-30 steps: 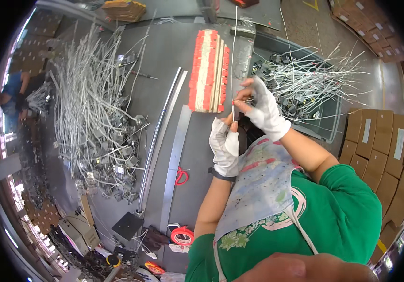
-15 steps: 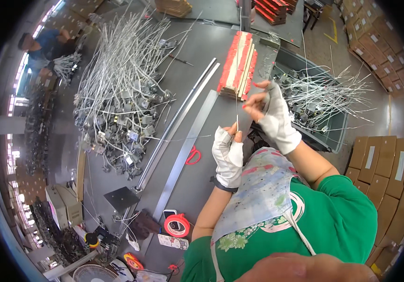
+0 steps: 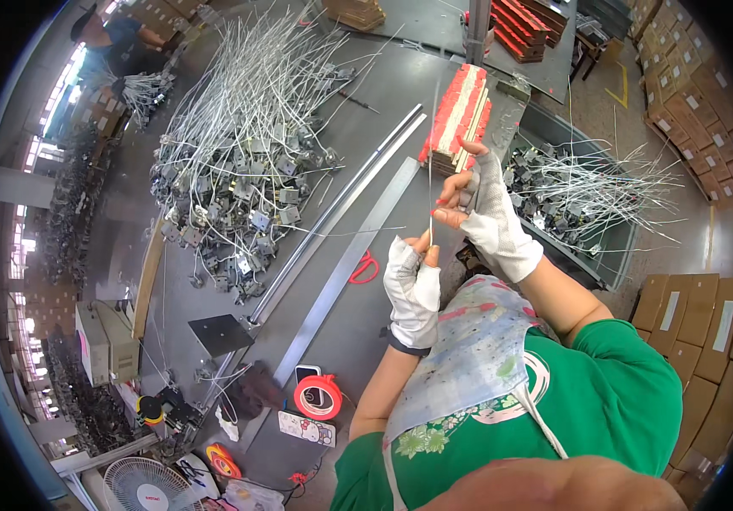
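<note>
My left hand (image 3: 414, 285), in a white fingerless glove, pinches the lower end of a thin pale wire (image 3: 432, 183) between thumb and fingertips. The wire runs away from me over the bench. My right hand (image 3: 496, 220), gloved the same way, is just above and to the right, its thumb and forefinger closed at the wire while the other fingers curl loosely. What sits at the wire's end inside my left fingers is hidden. Beyond my hands lies a stack of red-and-cream strips (image 3: 458, 111).
A big heap of wired dark blocks (image 3: 238, 187) covers the left of the bench. Metal bars (image 3: 349, 264), red scissors (image 3: 365, 267) and a red tape roll (image 3: 317, 398) lie nearer. At right stands a grey bin (image 3: 618, 255) of wired parts. Another person (image 3: 115, 43) is at far left.
My right hand has come down along the wire, closer to my left hand, and its fingers have closed at the wire. The whole view has shifted slightly.
</note>
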The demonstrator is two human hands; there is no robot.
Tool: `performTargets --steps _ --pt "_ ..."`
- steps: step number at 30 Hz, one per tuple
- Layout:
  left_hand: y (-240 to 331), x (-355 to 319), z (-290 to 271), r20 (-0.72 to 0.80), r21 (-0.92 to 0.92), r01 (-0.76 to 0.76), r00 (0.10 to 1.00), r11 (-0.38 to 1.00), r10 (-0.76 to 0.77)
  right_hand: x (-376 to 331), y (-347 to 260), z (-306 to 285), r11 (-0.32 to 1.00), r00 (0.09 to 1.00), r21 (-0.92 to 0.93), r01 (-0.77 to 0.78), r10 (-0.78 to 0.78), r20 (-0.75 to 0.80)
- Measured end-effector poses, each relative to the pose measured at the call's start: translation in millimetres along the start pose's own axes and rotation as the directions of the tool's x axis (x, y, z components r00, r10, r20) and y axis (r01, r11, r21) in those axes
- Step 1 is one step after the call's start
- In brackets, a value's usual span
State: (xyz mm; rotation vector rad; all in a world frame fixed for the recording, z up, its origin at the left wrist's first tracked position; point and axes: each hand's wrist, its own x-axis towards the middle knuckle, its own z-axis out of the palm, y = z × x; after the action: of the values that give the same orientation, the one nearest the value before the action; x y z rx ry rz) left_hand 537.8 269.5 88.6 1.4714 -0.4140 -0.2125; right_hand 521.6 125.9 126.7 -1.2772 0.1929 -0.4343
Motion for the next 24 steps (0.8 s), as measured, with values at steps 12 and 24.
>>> performTargets --steps 12,24 --pt "10.7 0.4 -6.7 0.001 0.169 -0.144 0.989 0.975 0.145 1.4 -5.5 5.5 0.999 0.999 0.004 0.035 -0.035 -0.021" --pt "-4.1 47.4 1.3 0.269 -0.196 -0.153 0.941 0.969 0.204 1.1 -8.2 14.6 0.887 0.887 0.024 0.462 -0.462 -0.003"
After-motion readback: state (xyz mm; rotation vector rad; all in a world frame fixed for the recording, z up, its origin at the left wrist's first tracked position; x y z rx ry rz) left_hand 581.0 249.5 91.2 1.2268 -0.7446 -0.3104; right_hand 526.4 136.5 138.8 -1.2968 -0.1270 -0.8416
